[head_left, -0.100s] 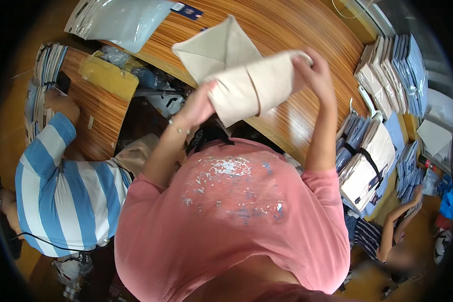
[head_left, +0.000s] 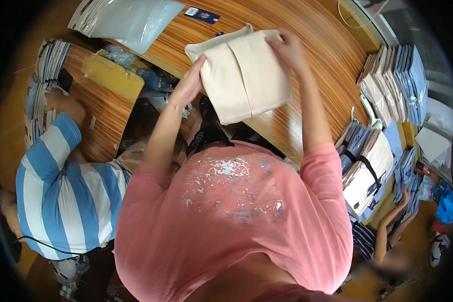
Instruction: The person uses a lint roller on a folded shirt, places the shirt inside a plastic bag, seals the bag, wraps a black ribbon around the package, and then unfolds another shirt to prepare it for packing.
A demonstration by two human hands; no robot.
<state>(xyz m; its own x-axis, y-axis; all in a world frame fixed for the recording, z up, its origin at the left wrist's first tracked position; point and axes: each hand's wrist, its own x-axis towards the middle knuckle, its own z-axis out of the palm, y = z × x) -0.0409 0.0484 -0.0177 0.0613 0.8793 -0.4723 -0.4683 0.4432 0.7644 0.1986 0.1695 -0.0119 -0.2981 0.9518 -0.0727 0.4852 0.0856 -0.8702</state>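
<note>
A cream folded cloth garment is held up in front of me over the wooden table's near edge, a fold line running down its middle. My left hand grips its left side, the thumb laid along the edge. At the far right corner my right hand pinches the cloth, the fingers partly hidden behind it. A paler cream flap shows behind the garment on the table; whether it is part of the same piece I cannot tell.
Clear plastic bags and a dark blue tag lie on the table. Bagged garments and a strapped bundle stand at right. A striped-shirted co-worker is at left; another person's arms show lower right.
The garment has turned from a slanted, narrower view to a broader face, and now covers more of the flap behind it. Both hands have moved left, the right one also farther away.
</note>
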